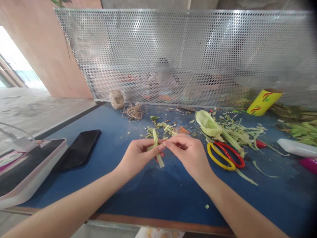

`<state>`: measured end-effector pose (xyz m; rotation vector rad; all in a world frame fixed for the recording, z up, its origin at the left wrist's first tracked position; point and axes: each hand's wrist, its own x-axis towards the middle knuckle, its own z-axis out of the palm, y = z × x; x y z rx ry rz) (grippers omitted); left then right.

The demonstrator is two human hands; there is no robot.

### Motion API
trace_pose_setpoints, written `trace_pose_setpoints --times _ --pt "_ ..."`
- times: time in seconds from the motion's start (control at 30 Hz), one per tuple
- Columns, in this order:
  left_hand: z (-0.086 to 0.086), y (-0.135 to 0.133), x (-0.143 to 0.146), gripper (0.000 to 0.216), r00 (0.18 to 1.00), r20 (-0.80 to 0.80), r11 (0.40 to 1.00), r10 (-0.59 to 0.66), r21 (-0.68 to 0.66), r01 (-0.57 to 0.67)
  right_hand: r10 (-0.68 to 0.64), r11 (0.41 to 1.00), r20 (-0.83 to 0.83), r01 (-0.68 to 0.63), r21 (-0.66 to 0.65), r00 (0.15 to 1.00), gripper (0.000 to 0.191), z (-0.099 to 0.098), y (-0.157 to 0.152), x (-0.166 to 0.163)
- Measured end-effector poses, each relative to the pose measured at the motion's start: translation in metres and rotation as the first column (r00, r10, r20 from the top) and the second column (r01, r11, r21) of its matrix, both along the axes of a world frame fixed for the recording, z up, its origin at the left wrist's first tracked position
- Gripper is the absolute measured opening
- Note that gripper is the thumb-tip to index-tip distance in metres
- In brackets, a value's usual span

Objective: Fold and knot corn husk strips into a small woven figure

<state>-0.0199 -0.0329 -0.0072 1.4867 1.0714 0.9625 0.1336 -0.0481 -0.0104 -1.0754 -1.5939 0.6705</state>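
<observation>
1. On the far left sits a white box (27, 172) with a dark top. A black phone (78, 148) lies just beside it on the blue table (153, 195).
2. The left hand (137, 157) is pinched shut on a pale green leaf strip (157, 145). The thumb and fingers press it from both sides.
3. The strip is over the middle of the table, near the front edge, held a little above the cloth. It does not touch the table, as far as I can tell.
4. Its long way runs up and down in the picture. The top end points away from the person and a bit to the left. The bottom end points back toward the person and sticks out under the fingers.
5. The right hand (189, 152) meets the left. Its fingertips are closed on the strip near the middle.
6. To do this well, I think both hands should hold the strip tight and close together, so it does not slip or tear. Small, slow finger moves look best.
7. To the right lie scissors (226, 155) with red and yellow handles, near a pile of leaf scraps (237, 132).
</observation>
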Motion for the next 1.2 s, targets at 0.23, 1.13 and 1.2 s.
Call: trace_pose_setpoints --times 0.23,1.13,1.2 --pt "0.000 -0.004 -0.001 0.016 0.999 -0.043 0.995 -0.032 0.090 0.036 -0.139 0.982 0.028 0.134 0.132 0.990 0.022 0.003 -0.005 -0.002" --pt "0.000 -0.007 -0.001 0.034 0.903 -0.357 0.951 -0.240 0.100 0.293 0.107 0.984 -0.142 -0.125 -0.128 0.984 0.010 0.006 0.001 0.003" --pt "0.000 -0.008 -0.001 0.035 0.901 -0.346 0.947 -0.262 0.088 0.310 0.096 0.988 -0.146 -0.112 -0.108 0.985 0.011 0.006 0.000 0.003"
